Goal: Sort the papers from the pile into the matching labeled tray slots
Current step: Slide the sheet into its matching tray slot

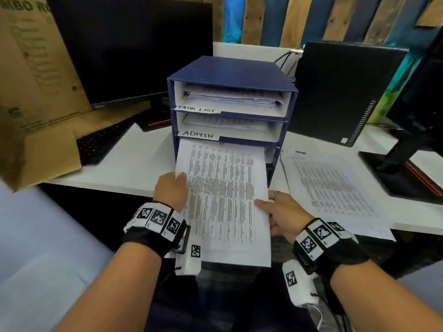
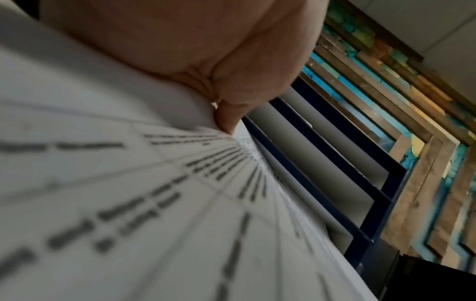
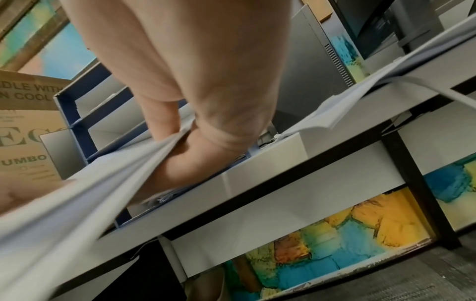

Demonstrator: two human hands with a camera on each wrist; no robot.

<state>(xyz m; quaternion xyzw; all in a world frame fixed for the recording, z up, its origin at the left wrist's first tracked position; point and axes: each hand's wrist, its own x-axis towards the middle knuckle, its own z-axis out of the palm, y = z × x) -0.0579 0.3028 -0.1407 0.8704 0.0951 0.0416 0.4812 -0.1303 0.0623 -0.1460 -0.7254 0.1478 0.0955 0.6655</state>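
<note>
A blue paper tray [image 1: 230, 75] with stacked slots stands on the white desk [image 1: 134, 161]; two slots carry the labels TASK LIST [image 1: 197, 109] and ADMIN [image 1: 197, 134], both holding papers. A printed sheaf of papers [image 1: 223, 195] has its far end inside the slot under ADMIN. My left hand [image 1: 171, 189] pinches its left edge, thumb on top. My right hand [image 1: 275, 209] pinches its right edge, thumb on top and fingers beneath. The left wrist view shows my thumb [image 2: 226, 120] on the sheet; the right wrist view shows fingers [image 3: 185, 158] under the papers [image 3: 77, 203].
The pile of printed papers [image 1: 335, 185] lies on the desk right of the tray. A dark monitor [image 1: 134, 49] and keyboard [image 1: 103, 142] sit to the left, beside a cardboard box [image 1: 36, 92]. A black computer tower [image 1: 340, 92] and a monitor stand [image 1: 402, 168] are on the right.
</note>
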